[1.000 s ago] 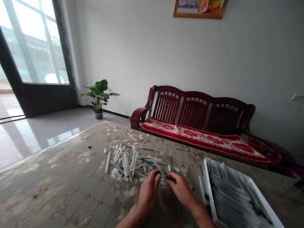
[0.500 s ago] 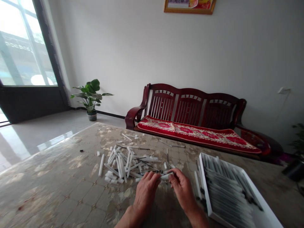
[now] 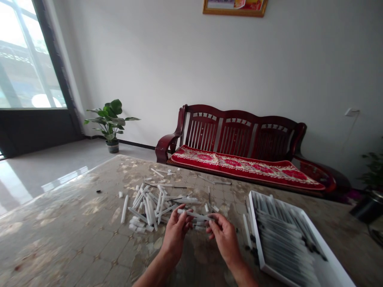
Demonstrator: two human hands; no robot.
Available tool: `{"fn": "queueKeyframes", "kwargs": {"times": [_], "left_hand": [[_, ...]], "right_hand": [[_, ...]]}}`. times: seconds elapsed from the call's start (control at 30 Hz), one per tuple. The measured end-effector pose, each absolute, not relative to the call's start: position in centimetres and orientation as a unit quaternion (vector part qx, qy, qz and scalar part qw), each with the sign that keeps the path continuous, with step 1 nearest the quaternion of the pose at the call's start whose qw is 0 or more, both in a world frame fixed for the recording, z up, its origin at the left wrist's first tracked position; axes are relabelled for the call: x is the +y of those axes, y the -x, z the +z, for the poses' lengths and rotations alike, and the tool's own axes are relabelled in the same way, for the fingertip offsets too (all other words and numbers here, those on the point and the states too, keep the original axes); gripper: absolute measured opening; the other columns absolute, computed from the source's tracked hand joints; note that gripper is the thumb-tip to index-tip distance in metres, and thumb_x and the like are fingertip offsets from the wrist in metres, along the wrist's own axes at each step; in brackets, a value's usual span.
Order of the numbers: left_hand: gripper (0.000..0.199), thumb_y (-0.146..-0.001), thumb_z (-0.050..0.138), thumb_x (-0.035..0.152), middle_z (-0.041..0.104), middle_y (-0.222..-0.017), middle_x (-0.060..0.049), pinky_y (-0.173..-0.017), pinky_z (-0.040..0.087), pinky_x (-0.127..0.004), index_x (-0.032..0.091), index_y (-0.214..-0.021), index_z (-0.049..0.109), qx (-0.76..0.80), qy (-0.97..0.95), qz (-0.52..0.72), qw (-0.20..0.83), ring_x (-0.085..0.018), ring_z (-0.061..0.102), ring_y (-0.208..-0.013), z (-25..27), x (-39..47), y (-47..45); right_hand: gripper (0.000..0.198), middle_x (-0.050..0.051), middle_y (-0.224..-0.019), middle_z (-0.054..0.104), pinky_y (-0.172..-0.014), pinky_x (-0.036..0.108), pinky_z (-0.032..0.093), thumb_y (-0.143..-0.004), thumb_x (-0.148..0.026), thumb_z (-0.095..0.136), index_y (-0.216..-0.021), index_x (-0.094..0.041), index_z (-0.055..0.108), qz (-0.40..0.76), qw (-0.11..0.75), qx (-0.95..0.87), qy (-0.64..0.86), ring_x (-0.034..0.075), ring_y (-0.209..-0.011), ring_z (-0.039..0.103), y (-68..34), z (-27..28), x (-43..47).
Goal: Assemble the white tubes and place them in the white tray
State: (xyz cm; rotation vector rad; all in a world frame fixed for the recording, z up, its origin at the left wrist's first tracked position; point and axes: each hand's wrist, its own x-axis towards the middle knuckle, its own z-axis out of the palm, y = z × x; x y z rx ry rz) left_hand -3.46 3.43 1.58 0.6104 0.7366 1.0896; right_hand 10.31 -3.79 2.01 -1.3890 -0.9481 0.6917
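A slim whitish pen (image 3: 197,215) spans the gap between my hands just above the table. My left hand (image 3: 176,230) is closed on its left end, thumb on top. Fingertips of my right hand (image 3: 223,233) pinch the right end, where a darker part shows but is blurred. Left of my hands lies a loose pile of white pen barrels (image 3: 151,207), with thin dark refills (image 3: 176,198) among them. Short white pieces like caps (image 3: 138,223) lie at the pile's near edge. More white parts lie behind my fingers, partly hidden.
To the right stands a white box (image 3: 324,243) filled with rows of pens (image 3: 284,239). A few pens (image 3: 247,230) lie along its left side. A patterned cloth covers the table (image 3: 68,235). Beyond it are a wooden sofa (image 3: 236,135) and a potted plant (image 3: 112,119).
My hands have moved slightly apart and turned, so the pen between them shows more fully. My left hand has rolled thumb-up. The view has shifted slightly.
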Motion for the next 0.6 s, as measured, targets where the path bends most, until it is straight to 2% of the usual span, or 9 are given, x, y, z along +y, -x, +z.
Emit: {"fn": "queueKeyframes", "kwargs": {"times": [0.13, 0.2, 0.33, 0.4, 0.5, 0.6], "left_hand": [[0.038, -0.07, 0.083, 0.035, 0.075, -0.094, -0.007, -0.065, 0.057, -0.024, 0.017, -0.098, 0.065, 0.304, -0.248, 0.474, 0.788, -0.015, 0.072, -0.074, 1.4, 3.0, 3.3], [0.032, -0.072, 0.082, 0.035, 0.075, -0.092, -0.007, -0.065, 0.058, -0.025, 0.016, -0.093, 0.066, 0.299, -0.254, 0.467, 0.792, -0.017, 0.072, -0.073, 1.3, 2.9, 3.1], [0.012, -0.083, 0.073, 0.022, 0.074, -0.088, -0.006, -0.059, 0.059, -0.023, 0.015, -0.087, 0.064, 0.348, -0.204, 0.495, 0.77, -0.014, 0.072, -0.067, 1.7, 3.3, 3.2], [0.004, -0.088, 0.067, 0.015, 0.073, -0.084, -0.005, -0.059, 0.059, -0.022, 0.015, -0.087, 0.063, 0.364, -0.181, 0.513, 0.756, -0.013, 0.072, -0.066, 1.9, 3.6, 3.3], [0.01, -0.086, 0.065, 0.006, 0.072, -0.079, -0.003, -0.062, 0.059, -0.02, 0.015, -0.089, 0.062, 0.36, -0.173, 0.519, 0.756, -0.012, 0.072, -0.067, 2.0, 3.8, 3.3], [0.015, -0.082, 0.071, 0.006, 0.071, -0.075, -0.001, -0.061, 0.058, -0.018, 0.015, -0.091, 0.063, 0.347, -0.18, 0.513, 0.764, -0.01, 0.07, -0.063, 1.8, 3.6, 3.1]], "right_hand": [[0.049, 0.008, -0.08, 0.073, -0.045, 0.027, 0.049, -0.078, -0.061, 0.064, -0.096, -0.016, 0.07, 0.32, 0.581, -0.43, 0.613, 0.022, -0.062, 0.066, -10.5, 1.9, -3.6], [0.041, 0.007, -0.083, 0.073, -0.051, 0.029, 0.051, -0.081, -0.055, 0.063, -0.098, -0.018, 0.071, 0.301, 0.536, -0.472, 0.632, 0.022, -0.065, 0.067, -11.2, 2.0, -3.6], [0.018, 0.008, -0.094, 0.072, -0.074, 0.033, 0.052, -0.082, -0.031, 0.064, -0.095, -0.021, 0.071, 0.097, 0.383, -0.529, 0.751, 0.024, -0.083, 0.069, -14.3, 2.3, -4.0], [0.013, 0.01, -0.098, 0.071, -0.076, 0.033, 0.05, -0.083, -0.024, 0.062, -0.092, -0.021, 0.07, 0.004, 0.277, -0.523, 0.806, 0.026, -0.09, 0.068, -15.8, 2.1, -4.2], [0.009, 0.011, -0.098, 0.07, -0.072, 0.031, 0.048, -0.087, -0.024, 0.06, -0.092, -0.021, 0.068, -0.044, 0.149, -0.516, 0.842, 0.026, -0.093, 0.069, -16.7, 1.5, -4.5], [0.009, 0.011, -0.099, 0.071, -0.07, 0.03, 0.046, -0.089, -0.02, 0.059, -0.094, -0.02, 0.067, -0.06, 0.091, -0.519, 0.848, 0.025, -0.093, 0.069, -16.5, 1.0, -4.4]]}}
